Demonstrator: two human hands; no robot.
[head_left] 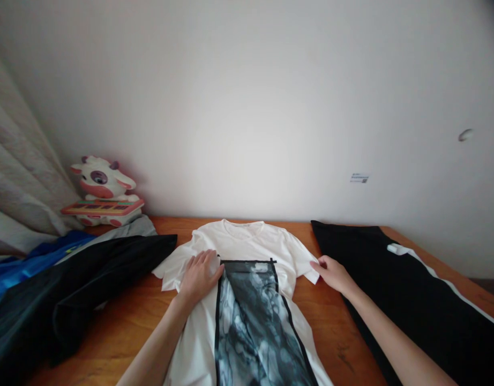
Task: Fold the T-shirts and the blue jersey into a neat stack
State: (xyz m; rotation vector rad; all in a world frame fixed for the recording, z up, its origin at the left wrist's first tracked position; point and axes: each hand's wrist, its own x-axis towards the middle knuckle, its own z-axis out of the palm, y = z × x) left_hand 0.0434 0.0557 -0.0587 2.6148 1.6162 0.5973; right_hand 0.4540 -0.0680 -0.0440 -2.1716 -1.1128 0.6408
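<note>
Across the orange-brown wooden tabletop (122, 338), in front of you, lies your short-sleeved white cloth T-shirt (247, 300), spread face up. Behind its collar, only a thin strip of wood shows before the plain white wall (247, 118). To the shirt's left you have a bare patch of wood, wide toward you and pinched out near the sleeve, where the long black cloth garment (94, 279) comes up close; whether the two touch, you cannot tell. To the shirt's right, the bare wood is a narrower strip, bounded by the large black cloth garment with a white stripe (432, 316). Farther off, behind and to the left of the shirt, sits the white-and-pink plastic cow toy with a keyboard (106, 190).

The shirt's collar points at the wall, and its long axis runs from there toward you, leaning slightly right as it nears; its bottom hem is out of view. The black-framed grey marbled print (255, 327) runs along that axis, creased down its length. Both sleeves angle outward and toward you.

Your left hand (201, 276) rests flat on the shirt's chest, fingers extended, thumb at the print's upper left corner. Your right hand (331, 272) pinches the hem of the shirt's right-hand sleeve (303, 262) between thumb and fingers.
</note>
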